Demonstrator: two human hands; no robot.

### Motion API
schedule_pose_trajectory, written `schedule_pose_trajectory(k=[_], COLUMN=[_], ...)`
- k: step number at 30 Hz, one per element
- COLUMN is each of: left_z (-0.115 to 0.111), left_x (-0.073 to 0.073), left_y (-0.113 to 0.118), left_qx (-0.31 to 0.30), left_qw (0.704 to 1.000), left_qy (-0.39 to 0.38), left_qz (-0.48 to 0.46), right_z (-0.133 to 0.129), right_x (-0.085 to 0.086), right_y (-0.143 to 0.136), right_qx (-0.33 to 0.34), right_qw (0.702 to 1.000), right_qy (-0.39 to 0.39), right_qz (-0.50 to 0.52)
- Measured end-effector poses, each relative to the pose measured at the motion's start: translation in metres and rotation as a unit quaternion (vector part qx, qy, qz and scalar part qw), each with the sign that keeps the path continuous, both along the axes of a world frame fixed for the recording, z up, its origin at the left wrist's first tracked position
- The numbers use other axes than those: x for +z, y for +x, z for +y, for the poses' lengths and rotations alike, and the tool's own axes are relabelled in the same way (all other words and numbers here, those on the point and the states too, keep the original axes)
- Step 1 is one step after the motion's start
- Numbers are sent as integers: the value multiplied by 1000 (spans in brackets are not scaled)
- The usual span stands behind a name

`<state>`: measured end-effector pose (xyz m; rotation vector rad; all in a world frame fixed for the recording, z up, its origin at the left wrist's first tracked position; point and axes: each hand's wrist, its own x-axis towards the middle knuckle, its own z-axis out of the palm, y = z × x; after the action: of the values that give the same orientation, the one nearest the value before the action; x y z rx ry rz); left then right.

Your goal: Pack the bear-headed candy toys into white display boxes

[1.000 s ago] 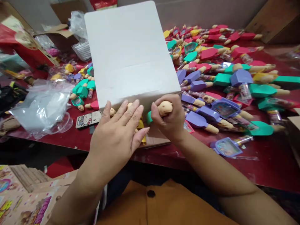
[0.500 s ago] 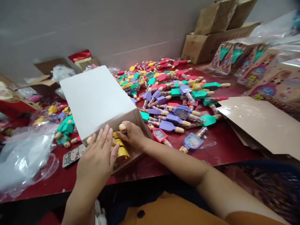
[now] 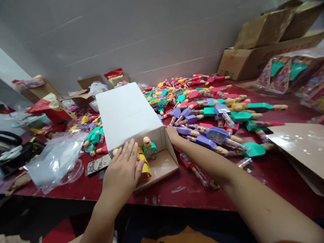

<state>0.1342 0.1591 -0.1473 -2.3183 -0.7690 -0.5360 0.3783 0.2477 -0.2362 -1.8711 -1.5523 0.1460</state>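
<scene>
A white cardboard box lies tilted on the red table, its open side facing me. Inside it stand yellow popsicle-shaped toys and a green popsicle-shaped toy with round, cookie-like beige ends. My left hand rests flat over the toys at the box's left, fingers stretched out. My right hand is outside the box, by its right wall, close to purple toys of the same shape. Its fingertips are hidden behind the box wall.
Many colourful toys spread across the back and right. A flat cardboard sheet lies at right, with packaged toys and brown cartons behind. Left are a Hello Kitty case, clear plastic bags and a kettle.
My right hand has let go of the green toy inside the box and moved out past the right wall. My left hand stays on the toys. The view has swung left.
</scene>
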Motion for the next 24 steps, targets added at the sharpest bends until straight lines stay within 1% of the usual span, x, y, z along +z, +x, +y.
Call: schedule_pose_trajectory(k=[2, 4, 6, 7, 8, 9, 10, 11, 12, 13, 14, 16, 18, 19, 22, 23, 24], left_z=[-2, -4, -5, -6, -6, -6, -6, -6, -6, -6, -6, -5, -5, -5, -6, -6, -6], left_x=[0, 0, 0, 0, 0, 0, 0, -1, 0, 0, 0, 0, 1, 1, 2, 2, 2], left_y=[0, 1, 1, 1, 1, 2, 2, 2, 2, 2, 2, 2, 2, 1, 1, 1, 1], left_qx=[-1, 2, 10, 14, 17, 19, 20, 19, 17, 15, 12, 7, 6, 8, 18, 22, 25], left_qw=[1000, 1000, 999, 998, 998, 997, 997, 997, 997, 997, 998, 998, 998, 997, 996, 995, 995], left_qy=[0, -17, -43, -55, -64, -69, -73, -74, -71, -67, -64, -62, -69, -75, -89, -93, -96], left_qz=[3, -1, -10, -16, -19, -21, -21, -19, -18, -18, -17, -13, -3, 3, 7, 5, 4], right_z=[-11, -33, -61, -76, -90, -102, -111, -118, -121, -122, -119, -109, -99, -97, -94, -93, -92], right_x=[12, 31, 55, 67, 77, 84, 87, 87, 82, 74, 64, 43, 27, 22, 19, 20, 21], right_y=[7, 22, 39, 45, 47, 45, 38, 27, 13, -3, -20, -49, -67, -72, -75, -75, -76], right_qx=[-16, -37, -48, -51, -28, -7, 0, 6, 6, 10, 25, 76, 127, 150, 209, 216, 210], right_qw=[1000, 999, 995, 988, 956, 922, 888, 863, 852, 850, 852, 863, 885, 894, 908, 910, 915], right_qy=[-2, 16, 68, 117, 231, 309, 368, 401, 414, 414, 407, 394, 367, 351, 299, 285, 277], right_qz=[14, 34, 62, 89, 176, 234, 275, 307, 320, 327, 328, 308, 259, 237, 209, 208, 202])
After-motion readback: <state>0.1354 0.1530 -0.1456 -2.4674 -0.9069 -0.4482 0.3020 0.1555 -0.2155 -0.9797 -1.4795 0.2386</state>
